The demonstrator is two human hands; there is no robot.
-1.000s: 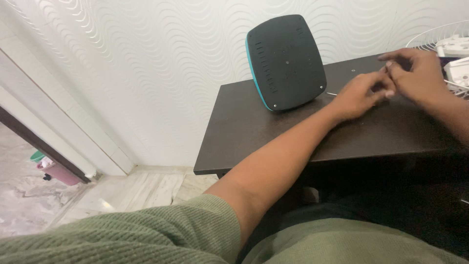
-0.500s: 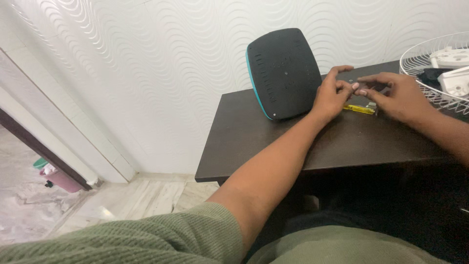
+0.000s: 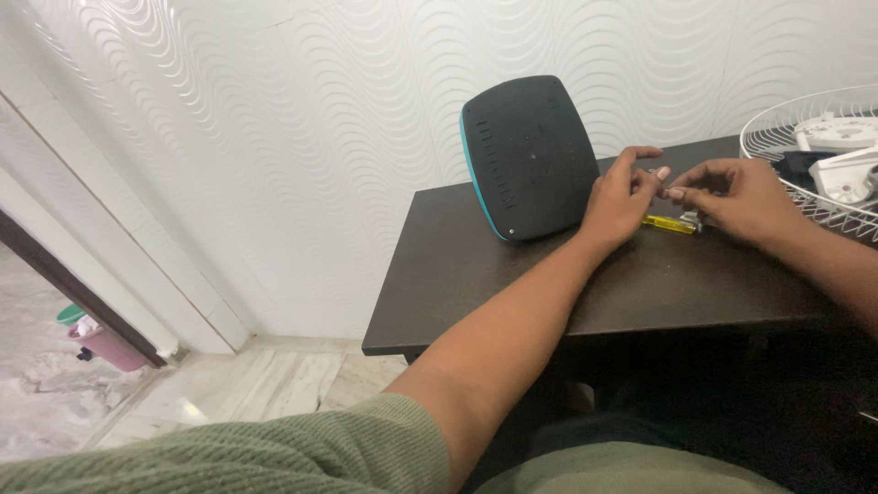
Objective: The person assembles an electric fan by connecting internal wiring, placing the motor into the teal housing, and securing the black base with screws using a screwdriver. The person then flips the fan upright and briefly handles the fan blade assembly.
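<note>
At the bottom of the frame, a ribbed green knit sleeve [image 3: 229,453] fills the near edge, cut off by the border; one bare forearm runs from it up toward the centre right; a second forearm enters from the right edge, its elbow out of view. Two hands meet at the centre right above a dark, matte wooden tabletop [image 3: 476,265]; the left hand [image 3: 620,194] and the right hand [image 3: 739,197] are both loosely curled, fingertips pinched together on something too small to make out, so what they grip cannot be told. Just below the fingertips, lying flat on the tabletop, is one small yellow-handled tool [image 3: 670,224], partly hidden by the right hand. Left of the hands stands one rounded black panel with a teal edge [image 3: 529,155], tilted back against the wall [image 3: 274,137], which is white with a wavy relief. At the upper right, one white wire fan grille [image 3: 777,128] is cut off by the frame. At the lower left lie pale marble floor tiles [image 3: 274,375].
</note>
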